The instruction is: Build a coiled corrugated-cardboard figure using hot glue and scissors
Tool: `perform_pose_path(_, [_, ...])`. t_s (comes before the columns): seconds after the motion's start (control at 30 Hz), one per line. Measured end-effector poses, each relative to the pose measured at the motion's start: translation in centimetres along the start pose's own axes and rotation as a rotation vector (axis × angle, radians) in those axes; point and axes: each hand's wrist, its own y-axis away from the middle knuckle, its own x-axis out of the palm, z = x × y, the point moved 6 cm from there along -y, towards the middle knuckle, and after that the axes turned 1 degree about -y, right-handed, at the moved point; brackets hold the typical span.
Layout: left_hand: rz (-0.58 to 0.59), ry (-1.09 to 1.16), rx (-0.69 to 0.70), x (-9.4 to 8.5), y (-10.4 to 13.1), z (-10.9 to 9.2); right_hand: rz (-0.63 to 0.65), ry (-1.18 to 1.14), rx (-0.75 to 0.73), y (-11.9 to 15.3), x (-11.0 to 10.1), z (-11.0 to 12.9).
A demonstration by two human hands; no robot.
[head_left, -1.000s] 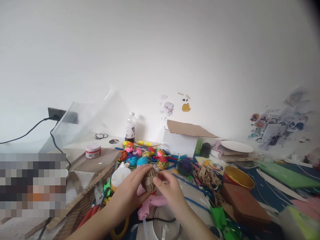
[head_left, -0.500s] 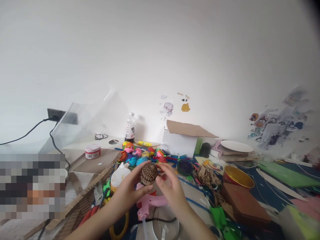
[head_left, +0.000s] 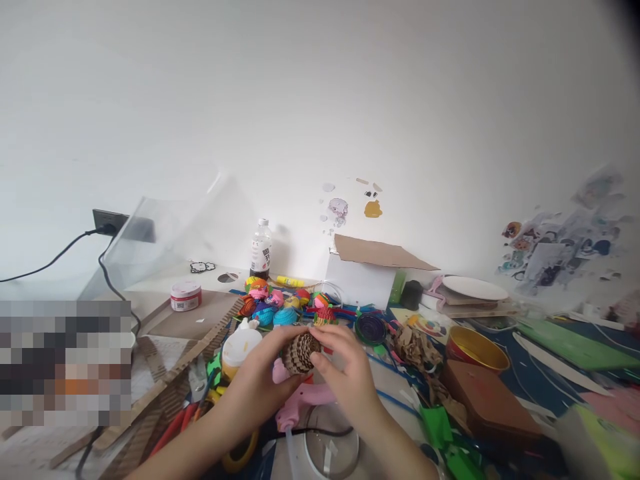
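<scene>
Between my two hands is a small brown dome of coiled corrugated cardboard, held above the middle of the table. My left hand grips its left side, thumb underneath and fingers behind. On the other side, the thumb and fingers of my right hand pinch its right edge. Just below lies a pink glue gun with a clear glue stick poking out of its back. Beyond my fingertips sits a cluster of colourful corrugated-paper domes. A white and yellow container stands beside my left hand.
A drink bottle and a white box stand by the wall. At left are a red and white tub and cardboard strips. Crumpled brown paper, a red-gold bowl and a brown box lie to the right.
The cardboard dome has been turned in my hands, so its ridged coils now face more to the right. My right fingers have closed in over its top edge.
</scene>
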Motion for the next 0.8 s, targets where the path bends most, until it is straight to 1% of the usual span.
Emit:
perform_pose_path(0.13, [-0.011,0.009,0.003,-0.3,0.0,-0.3,0.011,-0.025,0.026,0.1,0.0,-0.1])
perform_pose_path(0.23, [-0.012,0.023,-0.009,-0.2,0.0,-0.2,-0.001,-0.061,0.086,0.1,-0.1,-0.6])
perform_pose_path(0.33, [-0.044,0.062,-0.045,-0.3,0.2,0.4,-0.045,-0.215,0.236,0.2,0.0,-1.8])
perform_pose_path(0.43, [-0.077,0.105,-0.071,-0.5,0.3,0.8,-0.121,-0.457,0.45,0.5,0.3,-3.2])
perform_pose_path(0.5, [-0.112,0.122,-0.118,-0.9,0.3,1.1,-0.157,-0.602,0.545,0.7,0.6,-3.8])
perform_pose_path(0.6, [-0.224,0.162,-0.199,-2.0,0.1,1.4,-0.153,-0.741,0.588,0.7,0.8,-3.9])
perform_pose_path(0.67, [-0.267,0.231,-0.23,-2.5,-0.1,1.3,-0.144,-0.778,0.605,0.7,0.7,-4.2])
perform_pose_path(0.73, [-0.255,0.315,-0.265,-2.4,-0.3,1.4,-0.146,-0.791,0.631,0.7,0.6,-4.6])
perform_pose_path(0.8, [-0.212,0.376,-0.31,-1.9,-0.4,1.7,-0.159,-0.791,0.651,0.8,0.4,-5.1])
